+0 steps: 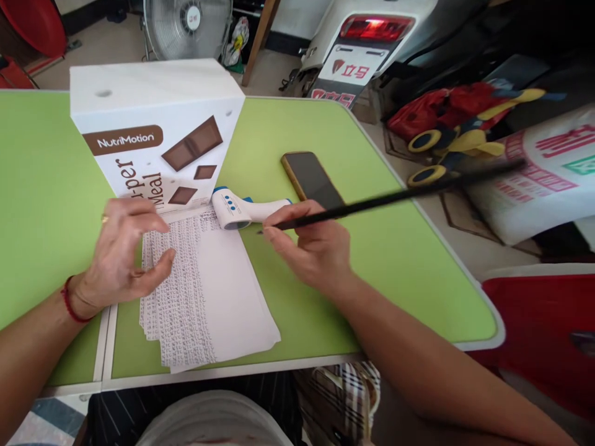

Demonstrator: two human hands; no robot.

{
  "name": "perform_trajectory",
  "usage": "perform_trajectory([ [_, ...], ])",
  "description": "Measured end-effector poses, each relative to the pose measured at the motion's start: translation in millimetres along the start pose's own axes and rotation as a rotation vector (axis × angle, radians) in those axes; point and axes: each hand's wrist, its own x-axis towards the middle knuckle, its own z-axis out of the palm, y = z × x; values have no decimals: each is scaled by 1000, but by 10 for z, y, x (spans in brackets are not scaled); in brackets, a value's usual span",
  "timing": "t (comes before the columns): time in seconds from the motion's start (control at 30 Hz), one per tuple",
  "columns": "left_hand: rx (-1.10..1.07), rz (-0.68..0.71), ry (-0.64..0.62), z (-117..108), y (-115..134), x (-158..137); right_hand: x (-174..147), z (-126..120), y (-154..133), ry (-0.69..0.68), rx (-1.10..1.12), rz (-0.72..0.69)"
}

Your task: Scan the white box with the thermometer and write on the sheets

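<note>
A long thin black pen [372,206] is pinched in the fingers of my right hand [320,248], its tip pointing left above the table. My left hand [125,254] hovers over the left edge of the papers, thumb and fingers curled but apart, with nothing between them. Beneath lies a small stack of white paper sheets [232,297], the left half of the top one covered in rows of handwriting. A white and blue infrared thermometer [235,210] rests across the top of the sheets. My right hand partly hides its handle.
A white NutriMotion box [153,93] stands behind the papers on the green table [395,297]. A phone [311,176] lies to the right of the box. Beyond the table are a fan [186,28], a white scooter [357,49] and a printed sack [539,173].
</note>
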Motion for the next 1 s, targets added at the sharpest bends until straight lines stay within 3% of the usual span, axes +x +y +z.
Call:
perform_trajectory([
  [0.07,114,178,-204,23,-31,-6,5,15,-172,24,226,149],
  [0.13,213,358,-330,31,-89,-8,28,40,-355,-53,296,277],
  [0.27,296,479,-422,34,-172,-7,40,212,-517,-243,328,422],
  [0.37,313,531,-450,43,-182,-11,-28,426,-401,-201,372,431],
  [0.5,332,576,-461,56,-197,-23,-125,591,-227,-134,262,358],
  [1.0,342,530,-508,88,-212,-43,-171,572,-202,-237,102,201],
])
